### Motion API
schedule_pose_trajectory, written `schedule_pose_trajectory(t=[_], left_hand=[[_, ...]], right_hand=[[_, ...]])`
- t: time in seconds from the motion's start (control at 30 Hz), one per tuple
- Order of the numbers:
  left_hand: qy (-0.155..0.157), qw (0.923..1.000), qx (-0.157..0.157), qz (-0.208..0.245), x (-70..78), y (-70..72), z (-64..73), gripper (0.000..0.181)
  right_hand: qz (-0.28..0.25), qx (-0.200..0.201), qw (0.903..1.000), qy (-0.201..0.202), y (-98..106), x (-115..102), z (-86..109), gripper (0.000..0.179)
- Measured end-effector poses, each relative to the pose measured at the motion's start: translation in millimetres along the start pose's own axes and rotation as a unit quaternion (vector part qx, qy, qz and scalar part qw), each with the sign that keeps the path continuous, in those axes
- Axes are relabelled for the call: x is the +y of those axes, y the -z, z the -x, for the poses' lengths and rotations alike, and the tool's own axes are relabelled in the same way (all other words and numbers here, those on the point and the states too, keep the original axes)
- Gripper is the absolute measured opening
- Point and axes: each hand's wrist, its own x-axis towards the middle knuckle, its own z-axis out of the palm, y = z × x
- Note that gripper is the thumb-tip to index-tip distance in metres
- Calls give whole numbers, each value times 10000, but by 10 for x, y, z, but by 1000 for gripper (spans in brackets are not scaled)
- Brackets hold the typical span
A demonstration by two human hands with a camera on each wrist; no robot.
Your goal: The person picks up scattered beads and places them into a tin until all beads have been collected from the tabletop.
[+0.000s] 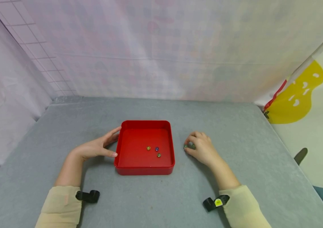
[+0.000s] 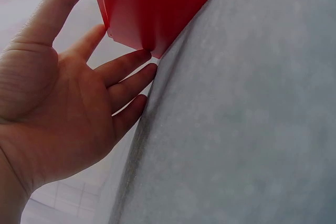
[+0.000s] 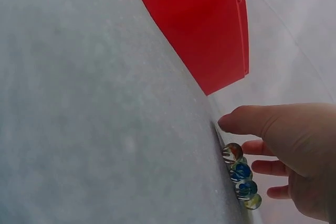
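Observation:
A square red tray (image 1: 144,171) lies on the grey table, with a yellowish marble (image 1: 148,148), a blue marble (image 1: 157,148) and a greenish marble (image 1: 158,155) on its floor. At its left wall, my left hand (image 1: 97,148) has spread, nearly straight fingers touching the side, thumb near the front left corner. Right of the tray, my right hand (image 1: 202,148) reaches down to the tabletop. Several clear glass marbles with coloured swirls (image 3: 240,172) sit on the table between its thumb and fingers. In the right wrist view the thumb stands apart from these marbles.
The grey tabletop (image 1: 150,202) stretches around the tray. A pale patterned cloth (image 1: 161,50) hangs behind the table's far edge. To the right hangs a white sheet with a yellow shape (image 1: 298,95). Each wrist carries a black strapped camera (image 1: 93,196).

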Motion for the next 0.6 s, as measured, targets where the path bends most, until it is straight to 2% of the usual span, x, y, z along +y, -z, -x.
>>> schedule_pose_trajectory(t=[0.6], left_hand=[[-32, 10000, -37, 10, -9, 7, 0, 97]], right_hand=[[80, 82, 9999, 109, 77, -79, -8, 14]])
